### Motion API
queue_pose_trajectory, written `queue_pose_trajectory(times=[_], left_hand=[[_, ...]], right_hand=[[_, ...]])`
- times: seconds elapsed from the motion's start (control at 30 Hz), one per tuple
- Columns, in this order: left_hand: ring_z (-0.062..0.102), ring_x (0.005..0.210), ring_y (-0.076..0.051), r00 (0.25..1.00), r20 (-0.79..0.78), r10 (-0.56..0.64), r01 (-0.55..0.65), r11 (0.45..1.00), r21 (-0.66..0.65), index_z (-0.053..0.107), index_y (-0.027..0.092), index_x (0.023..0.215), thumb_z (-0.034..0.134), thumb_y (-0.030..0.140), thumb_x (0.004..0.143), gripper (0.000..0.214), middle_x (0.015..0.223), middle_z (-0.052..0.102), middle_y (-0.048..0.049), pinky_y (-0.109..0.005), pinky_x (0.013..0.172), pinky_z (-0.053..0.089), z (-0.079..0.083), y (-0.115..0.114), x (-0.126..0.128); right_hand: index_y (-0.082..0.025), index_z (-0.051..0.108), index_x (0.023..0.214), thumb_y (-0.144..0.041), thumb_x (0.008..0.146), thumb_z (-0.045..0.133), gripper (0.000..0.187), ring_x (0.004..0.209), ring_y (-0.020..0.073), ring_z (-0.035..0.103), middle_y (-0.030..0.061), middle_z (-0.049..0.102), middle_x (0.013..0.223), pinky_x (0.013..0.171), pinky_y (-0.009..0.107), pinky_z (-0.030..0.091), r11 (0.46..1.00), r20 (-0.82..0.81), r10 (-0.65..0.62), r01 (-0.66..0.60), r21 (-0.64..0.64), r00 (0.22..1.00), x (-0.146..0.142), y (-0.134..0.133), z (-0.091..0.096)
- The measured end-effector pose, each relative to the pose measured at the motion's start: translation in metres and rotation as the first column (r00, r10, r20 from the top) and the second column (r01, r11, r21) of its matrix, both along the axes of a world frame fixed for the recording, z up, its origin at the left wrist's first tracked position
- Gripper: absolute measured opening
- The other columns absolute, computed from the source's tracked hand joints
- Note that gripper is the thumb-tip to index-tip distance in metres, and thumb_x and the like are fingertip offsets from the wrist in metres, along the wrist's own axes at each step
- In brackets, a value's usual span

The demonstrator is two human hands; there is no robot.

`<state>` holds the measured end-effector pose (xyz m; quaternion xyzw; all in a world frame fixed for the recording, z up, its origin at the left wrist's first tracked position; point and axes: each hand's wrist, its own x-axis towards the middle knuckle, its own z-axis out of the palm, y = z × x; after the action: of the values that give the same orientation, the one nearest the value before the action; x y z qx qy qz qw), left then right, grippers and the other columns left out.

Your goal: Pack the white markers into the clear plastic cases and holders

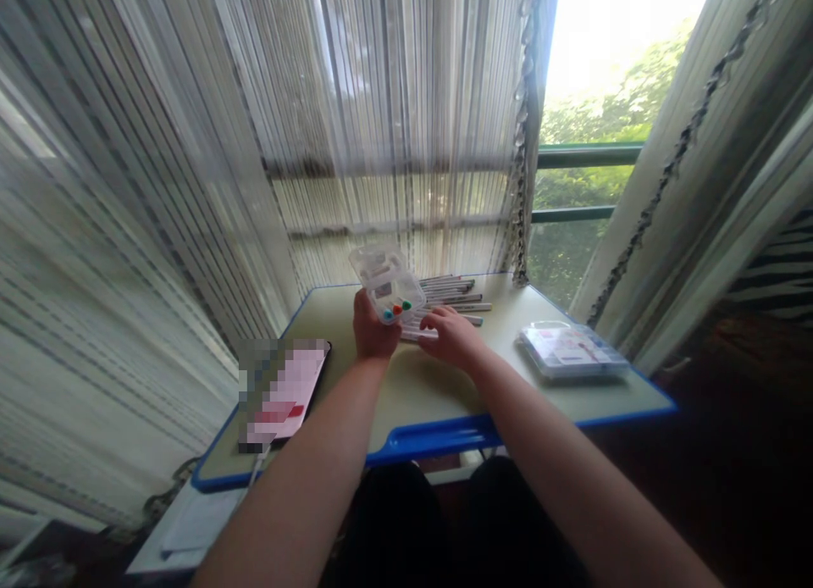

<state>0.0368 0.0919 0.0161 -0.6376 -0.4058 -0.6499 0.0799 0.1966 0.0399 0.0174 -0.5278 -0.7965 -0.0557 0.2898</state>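
My left hand (376, 327) is closed around a clear plastic case (397, 293), which is tilted with its hinged lid (374, 256) standing up. Inside the case, blue, orange and green ends (397, 309) show near the bottom; the rest of them is hard to make out. Several white marker pens (450, 297) lie side by side on the table to the right of the case, with dark and coloured ends. My right hand (452, 338) reaches over the nearest pens, its fingers curled on a white marker pen (416, 334) just below the case.
The pale table (438, 393) has a blue rim. A phone (289, 393), partly blurred out, lies at the left with a cable. A clear lidded box (572, 351) rests at the right. Curtains (394, 105) hang behind, and a railing (588, 156) shows through the window.
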Motion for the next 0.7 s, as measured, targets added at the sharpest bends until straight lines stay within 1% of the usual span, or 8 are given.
queue_pose_trajectory(times=[0.1,0.17,0.23,0.3,0.37,0.53,0.7], left_hand=[[0.06,0.091,-0.024,1.0,-0.008,-0.017,0.017,1.0,-0.015,0.045,0.023,0.098,0.059,0.006,0.059,0.045,0.093,0.056,-0.006,-0.041,0.082,0.052,-0.001,0.001,-0.001],[0.06,0.093,-0.024,0.999,-0.03,-0.036,0.036,0.999,-0.006,0.045,0.023,0.098,0.059,0.006,0.058,0.046,0.094,0.057,-0.0067,-0.041,0.084,0.052,-0.002,0.002,-0.001],[0.06,0.095,-0.025,0.998,-0.053,-0.044,0.045,0.999,0.006,0.044,0.023,0.098,0.059,0.006,0.059,0.046,0.096,0.057,-0.0073,-0.042,0.085,0.051,-0.003,0.002,-0.001],[0.06,0.096,-0.025,0.997,-0.064,-0.034,0.035,0.999,0.015,0.044,0.023,0.099,0.058,0.006,0.06,0.045,0.096,0.057,-0.0079,-0.041,0.085,0.052,-0.002,0.001,0.0],[0.06,0.096,-0.026,0.998,-0.067,-0.017,0.019,0.999,0.027,0.044,0.022,0.1,0.057,0.006,0.06,0.045,0.097,0.058,-0.009,-0.042,0.084,0.052,-0.002,0.001,0.0],[0.06,0.097,-0.025,0.996,-0.081,-0.028,0.03,0.999,0.017,0.045,0.022,0.1,0.057,0.006,0.061,0.044,0.097,0.058,-0.0091,-0.041,0.085,0.052,-0.002,0.0,0.0],[0.06,0.094,-0.025,0.996,-0.078,-0.036,0.039,0.999,0.034,0.046,0.022,0.098,0.057,0.008,0.062,0.04,0.094,0.058,-0.009,-0.042,0.085,0.052,-0.002,0.001,-0.001]], right_hand=[[-0.02,0.068,0.088,-0.028,0.079,0.06,0.014,0.088,0.0202,0.056,0.0065,0.067,0.092,0.08,0.03,0.042,0.995,0.061,0.009,-0.002,-0.1,0.998,0.0,0.001,0.001],[-0.021,0.069,0.092,-0.029,0.08,0.06,0.017,0.087,0.0196,0.058,0.0061,0.068,0.092,0.078,0.029,0.042,0.988,0.075,-0.022,0.033,-0.152,0.997,0.001,0.001,0.002],[-0.021,0.069,0.098,-0.03,0.079,0.061,0.022,0.088,0.0198,0.059,0.0065,0.068,0.095,0.075,0.028,0.043,0.981,0.076,-0.071,0.084,-0.175,0.995,0.001,-0.001,0.004],[-0.022,0.069,0.1,-0.031,0.079,0.061,0.025,0.091,0.0202,0.061,0.0069,0.069,0.099,0.076,0.028,0.044,0.976,0.086,-0.096,0.111,-0.188,0.992,0.0,-0.004,0.007],[-0.023,0.07,0.097,-0.033,0.079,0.059,0.023,0.092,0.0211,0.062,0.007,0.069,0.102,0.076,0.028,0.044,0.968,0.111,-0.113,0.134,-0.21,0.987,-0.002,-0.007,0.009],[-0.024,0.071,0.098,-0.04,0.075,0.06,0.03,0.09,0.0252,0.065,0.0086,0.072,0.099,0.071,0.031,0.046,0.928,0.172,-0.231,0.271,-0.257,0.957,-0.005,-0.01,0.01],[-0.024,0.074,0.085,-0.04,0.072,0.06,0.025,0.08,0.0253,0.066,0.0088,0.073,0.087,0.064,0.03,0.044,0.927,0.192,-0.231,0.275,-0.256,0.954,-0.005,-0.01,0.01]])
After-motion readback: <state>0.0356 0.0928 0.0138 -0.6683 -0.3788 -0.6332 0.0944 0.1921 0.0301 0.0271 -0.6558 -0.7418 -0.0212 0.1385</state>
